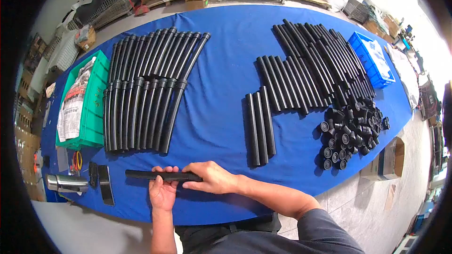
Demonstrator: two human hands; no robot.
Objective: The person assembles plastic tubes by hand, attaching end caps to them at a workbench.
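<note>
A black tube (140, 174) lies level across both hands near the front edge of the blue-covered table. My left hand (163, 192) is closed around its middle from below, palm up, thumb over the tube. Over the right end of the tube, my right hand (213, 178) grips from above, and its fingers hide whatever is at that end. Beyond my left hand stand two rows of black tubes with caps (141, 113). Plain black tubes (256, 129) lie farther right, several of them in overlapping rows. A heap of black caps (346, 137) sits beside them.
At the left stands a green crate (97, 99) with newspaper (75, 103) in it. A steel flask (67, 183), a phone (106, 186) and scissors (76, 161) lie near it. A blue crate (360, 47) is at the far right. An open cardboard box (388, 162) stands beyond the right edge.
</note>
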